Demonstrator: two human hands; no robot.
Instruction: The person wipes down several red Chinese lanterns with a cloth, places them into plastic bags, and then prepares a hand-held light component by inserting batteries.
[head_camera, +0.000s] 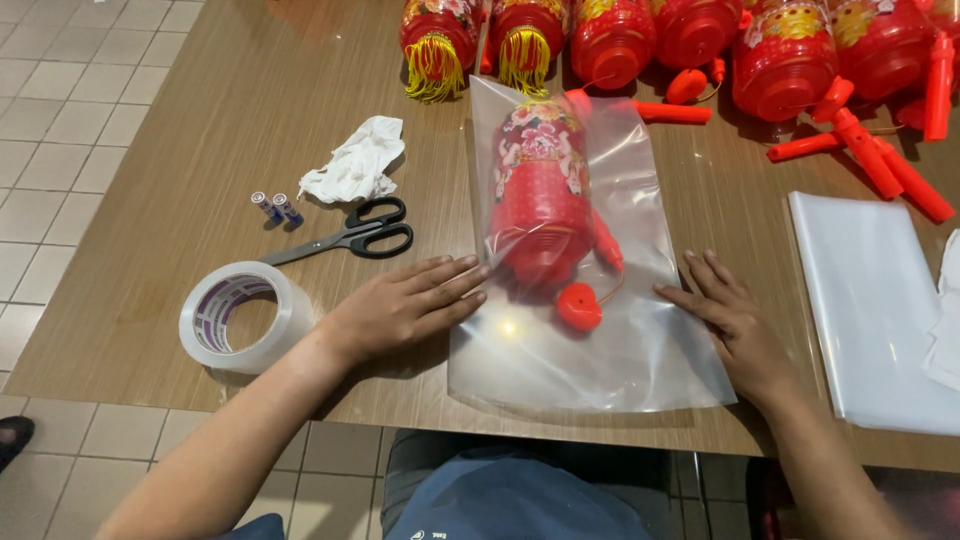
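A red lantern (542, 200) with a flower pattern lies inside a clear plastic bag (640, 340) on the wooden table (250, 110). A small red round piece (579, 306) on a cord lies in the bag below the lantern. My left hand (400, 305) rests flat on the table, fingers spread, fingertips touching the bag's left edge. My right hand (728, 315) lies flat on the bag's right edge, fingers apart. Neither hand holds anything.
A roll of clear tape (243, 315) sits left of my left hand. Black scissors (355, 235), two small batteries (276, 208) and a crumpled white tissue (355, 160) lie further left. Several red lanterns (780, 55) and red sticks (880, 160) line the far edge. A stack of clear bags (870, 300) lies at right.
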